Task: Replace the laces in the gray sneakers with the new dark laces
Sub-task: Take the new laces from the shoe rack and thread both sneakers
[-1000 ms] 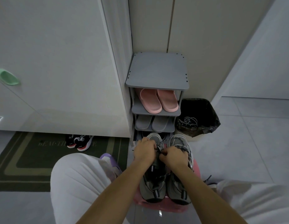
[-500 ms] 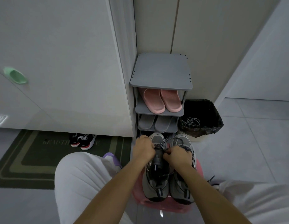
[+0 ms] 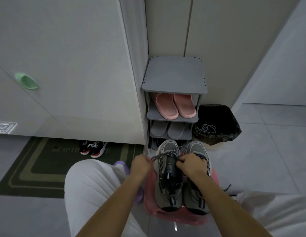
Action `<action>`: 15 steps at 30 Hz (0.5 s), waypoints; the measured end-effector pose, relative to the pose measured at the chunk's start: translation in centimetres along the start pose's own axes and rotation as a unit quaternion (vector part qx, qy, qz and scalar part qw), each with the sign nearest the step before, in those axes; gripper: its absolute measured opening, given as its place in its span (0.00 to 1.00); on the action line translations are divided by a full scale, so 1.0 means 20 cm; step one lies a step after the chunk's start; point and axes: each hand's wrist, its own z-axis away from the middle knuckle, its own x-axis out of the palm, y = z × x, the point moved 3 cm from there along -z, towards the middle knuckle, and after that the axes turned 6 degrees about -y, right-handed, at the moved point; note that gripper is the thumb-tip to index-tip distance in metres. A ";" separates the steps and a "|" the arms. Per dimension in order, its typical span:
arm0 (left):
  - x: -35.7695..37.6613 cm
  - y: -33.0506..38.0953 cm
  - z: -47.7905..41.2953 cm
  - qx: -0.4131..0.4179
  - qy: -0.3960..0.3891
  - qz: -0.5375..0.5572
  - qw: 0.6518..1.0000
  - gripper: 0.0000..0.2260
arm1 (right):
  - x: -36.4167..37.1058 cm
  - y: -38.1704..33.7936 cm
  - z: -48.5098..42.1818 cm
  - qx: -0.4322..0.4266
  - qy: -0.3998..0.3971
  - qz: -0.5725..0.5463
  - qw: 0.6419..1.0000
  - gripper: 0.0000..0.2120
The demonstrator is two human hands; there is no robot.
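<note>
Two gray sneakers stand side by side on a pink stool (image 3: 214,175), toes pointing away from me. On the left sneaker (image 3: 167,190) a dark speckled lace (image 3: 163,155) runs across the top eyelets. My left hand (image 3: 142,164) is off the shoe's left side and pulls one end of that lace sideways. My right hand (image 3: 191,164) sits over the gap between the shoes and pinches the other end by the tongue. The right sneaker (image 3: 196,199) is partly hidden under my right wrist.
A gray shoe rack (image 3: 174,74) stands just beyond, with pink slippers (image 3: 175,104) and gray slippers on its shelves. A black-lined bin (image 3: 217,124) holding old pale laces stands to its right. A doormat (image 3: 37,168) with dark sneakers lies left. My knees flank the stool.
My left hand has slid off the shoe to the left, drawing the lace taut. My right hand stayed near the tongue. The camera shifted slightly.
</note>
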 end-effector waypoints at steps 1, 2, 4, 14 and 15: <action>0.00 0.07 0.01 0.040 0.020 0.006 0.999 0.08 | 0.00 0.00 0.00 -0.001 0.001 0.003 1.000 0.11; 0.00 0.13 0.02 0.082 0.034 0.007 0.996 0.08 | 0.00 0.00 0.00 -0.002 0.000 0.007 1.000 0.11; 0.05 0.26 0.02 0.155 0.013 -0.029 0.987 0.08 | 0.00 0.00 0.00 -0.002 0.000 0.012 1.000 0.11; 0.19 0.33 -0.02 0.137 -0.031 -0.127 0.982 0.05 | 0.01 0.00 -0.01 -0.015 0.013 -0.002 1.000 0.10; 0.18 0.33 -0.02 0.138 -0.032 -0.114 0.983 0.06 | 0.01 0.00 0.00 -0.014 0.013 -0.004 1.000 0.11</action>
